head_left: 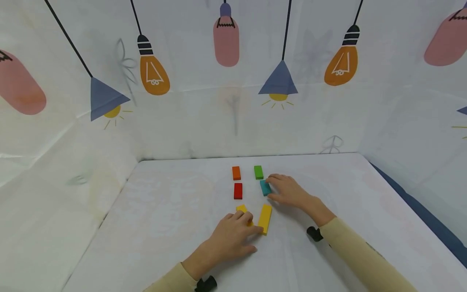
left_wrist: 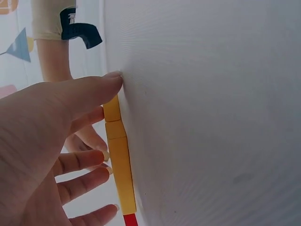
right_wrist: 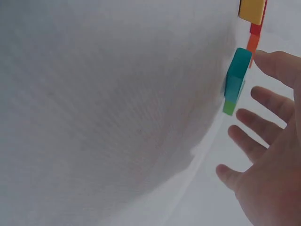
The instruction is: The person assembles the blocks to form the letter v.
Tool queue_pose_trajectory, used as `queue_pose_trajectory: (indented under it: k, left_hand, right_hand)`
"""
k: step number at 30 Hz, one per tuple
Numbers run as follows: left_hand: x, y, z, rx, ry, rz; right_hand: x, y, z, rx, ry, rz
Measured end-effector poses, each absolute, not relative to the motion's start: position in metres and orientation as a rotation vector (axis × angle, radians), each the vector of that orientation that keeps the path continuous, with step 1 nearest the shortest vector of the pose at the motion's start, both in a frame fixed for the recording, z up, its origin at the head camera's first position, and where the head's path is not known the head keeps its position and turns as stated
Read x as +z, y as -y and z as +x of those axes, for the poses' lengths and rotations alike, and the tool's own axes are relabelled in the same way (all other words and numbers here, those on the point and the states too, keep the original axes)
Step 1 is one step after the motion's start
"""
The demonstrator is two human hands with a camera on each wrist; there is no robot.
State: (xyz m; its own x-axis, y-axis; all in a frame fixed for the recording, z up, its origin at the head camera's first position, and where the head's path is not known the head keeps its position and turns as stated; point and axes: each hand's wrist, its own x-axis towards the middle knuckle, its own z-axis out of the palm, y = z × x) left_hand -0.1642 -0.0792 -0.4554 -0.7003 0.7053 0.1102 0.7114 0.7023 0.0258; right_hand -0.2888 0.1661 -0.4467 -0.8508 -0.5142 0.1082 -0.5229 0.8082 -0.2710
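Note:
My left hand [head_left: 231, 237] reaches over a yellow block [head_left: 241, 208], partly hidden beneath its fingers. Its index finger extends to the lower end of a second yellow block [head_left: 265, 219]. In the left wrist view, the fingers of the left hand [left_wrist: 56, 127] are spread beside the yellow blocks [left_wrist: 121, 169]. My right hand [head_left: 288, 190] is at a teal block [head_left: 265, 187], fingertips close to its right side. The right wrist view has the right hand [right_wrist: 268, 141] with fingers apart and the thumb near the teal block [right_wrist: 238, 73]. Neither hand grips a block.
Farther back lie a green block [head_left: 258, 172], an orange block [head_left: 236, 173] and a red block [head_left: 238, 191]. All rest on a white table [head_left: 164, 211]. A white sheet [head_left: 193, 121] printed with lamps and bulbs hangs behind it.

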Motion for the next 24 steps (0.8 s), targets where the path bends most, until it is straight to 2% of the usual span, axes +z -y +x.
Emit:
queue_pose_trajectory:
  k: [24]
  left_hand:
    - [-0.456, 0.079, -0.16, -0.176, 2.897, -1.138]
  right_hand:
    - [-0.458, -0.166, -0.299, 0.506, 3.035, 0.813]
